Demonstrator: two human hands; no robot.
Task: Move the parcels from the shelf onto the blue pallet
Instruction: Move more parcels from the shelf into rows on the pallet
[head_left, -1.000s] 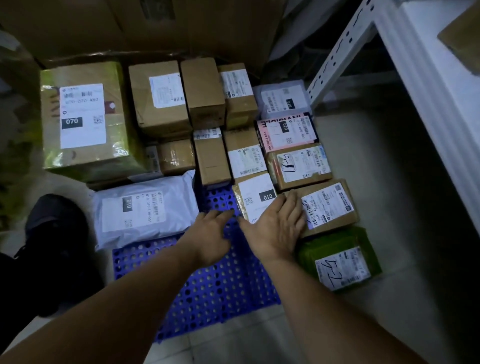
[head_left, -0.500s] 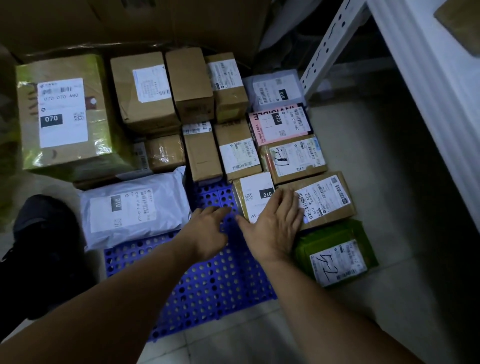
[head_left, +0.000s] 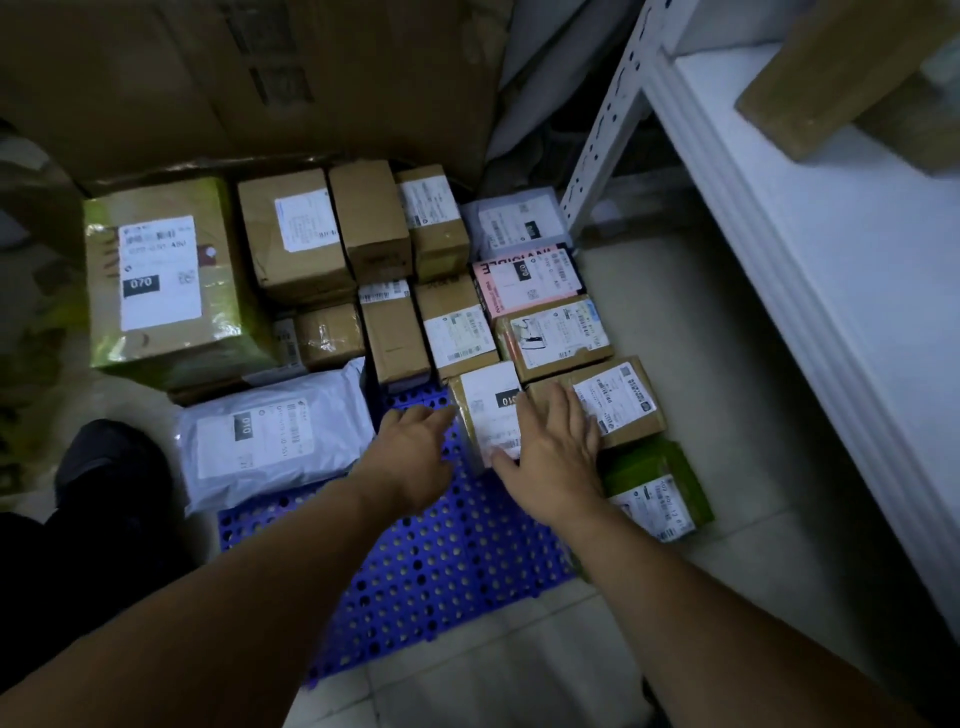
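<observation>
My right hand (head_left: 558, 457) lies flat, fingers straight, across the small white-labelled parcel (head_left: 485, 402) at the frame's centre, on the blue pallet (head_left: 415, 571). My left hand (head_left: 415, 457), fingers loosely extended, sits at that parcel's left edge (gripping nothing). Other parcels (head_left: 296, 234) crowd the pallet above; the shelf (head_left: 831, 270) stands at right.
</observation>
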